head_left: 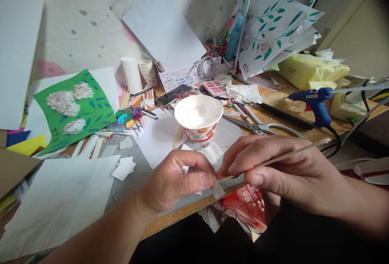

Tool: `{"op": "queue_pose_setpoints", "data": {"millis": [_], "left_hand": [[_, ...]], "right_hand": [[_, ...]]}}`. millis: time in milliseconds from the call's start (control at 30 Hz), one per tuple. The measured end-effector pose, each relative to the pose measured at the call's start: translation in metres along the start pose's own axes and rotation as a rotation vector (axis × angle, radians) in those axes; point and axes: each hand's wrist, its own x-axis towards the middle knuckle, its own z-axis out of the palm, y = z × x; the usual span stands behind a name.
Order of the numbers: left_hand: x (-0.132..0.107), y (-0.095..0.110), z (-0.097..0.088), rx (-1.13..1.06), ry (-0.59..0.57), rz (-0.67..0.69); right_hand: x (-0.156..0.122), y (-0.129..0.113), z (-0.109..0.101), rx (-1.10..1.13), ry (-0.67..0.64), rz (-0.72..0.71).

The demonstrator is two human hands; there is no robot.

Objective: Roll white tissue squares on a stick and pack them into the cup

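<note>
My left hand (pixel 174 181) is closed in a pinch on a small strip of white paper (pixel 216 189) at the near edge of the desk. My right hand (pixel 282 169) is closed on a thin wooden stick (pixel 291 154) that runs from the paper strip up to the right. The fingertips of both hands meet at the stick's near end. Just beyond the hands stands a paper bowl (pixel 199 118) with white paste in it, on a grey cutting mat (pixel 225 132).
Scissors (pixel 258 126) and a blue glue gun (pixel 316 100) lie right of the bowl. Markers (pixel 142 114), a paint palette (pixel 127 119), a phone (pixel 173 95) and paper cups (pixel 132 73) sit behind. A green flower picture (pixel 73 108) and white sheets (pixel 60 199) lie left.
</note>
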Motion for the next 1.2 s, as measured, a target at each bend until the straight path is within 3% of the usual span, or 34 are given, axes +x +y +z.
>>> {"op": "queue_pose_setpoints", "data": {"millis": [1200], "left_hand": [[-0.0006, 0.0001, 0.0016, 0.016, 0.016, 0.007]], "right_hand": [[-0.0002, -0.0015, -0.0004, -0.021, -0.024, 0.013]]}}
